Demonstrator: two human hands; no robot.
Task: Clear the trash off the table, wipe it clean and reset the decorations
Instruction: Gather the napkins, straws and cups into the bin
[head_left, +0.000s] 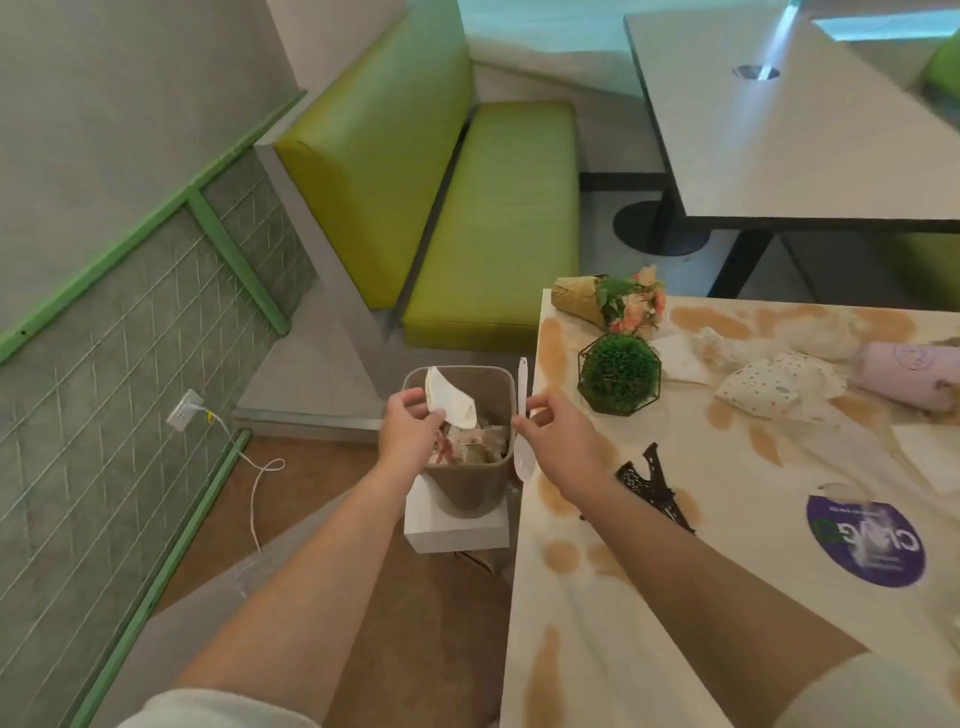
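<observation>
Two pieces of trash are at risk: your spoon (522, 415) hangs beside the bin (464, 441), between its rim and the counter's (597, 597) left edge, so letting go now likely drops it to the floor. Your right hand (558, 441) pinches its handle with thumb and fingertips. Your left hand (410, 434) holds a crumpled napkin (448, 400) over the bin, fingers curled around it; it may snag the rim.

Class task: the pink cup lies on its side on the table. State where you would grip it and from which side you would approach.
Grip the pink cup across its round body, coming down from above. It lies tipped over on the table, so the side wall faces up; its mouth is not clearly visible.
</observation>
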